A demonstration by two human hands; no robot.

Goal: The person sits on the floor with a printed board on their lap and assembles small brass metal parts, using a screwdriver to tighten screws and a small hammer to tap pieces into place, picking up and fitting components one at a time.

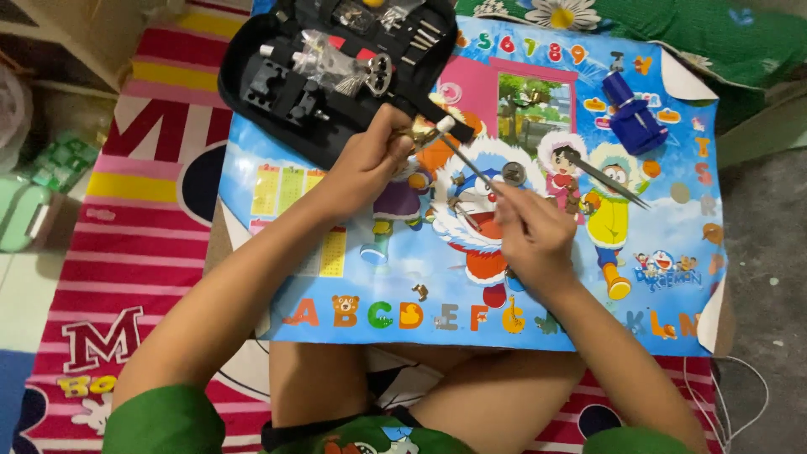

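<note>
My left hand (370,160) pinches a small brass-coloured part (423,131) above the cartoon poster (353,277). My right hand (530,231) grips thin metal tweezers (471,166) whose tips reach up to that part. A small round metal piece (514,173) lies on the poster just right of the tweezers. Tiny metal bits (419,291) are scattered on the poster near my hands. A second pair of dark tweezers (607,179) lies loose on the poster to the right.
An open black tool case (252,88) with metal tools sits at the poster's upper left. A blue tool (632,113) stands at the upper right. The poster lies on a low board over a striped red mat (126,244). My bare knees are below.
</note>
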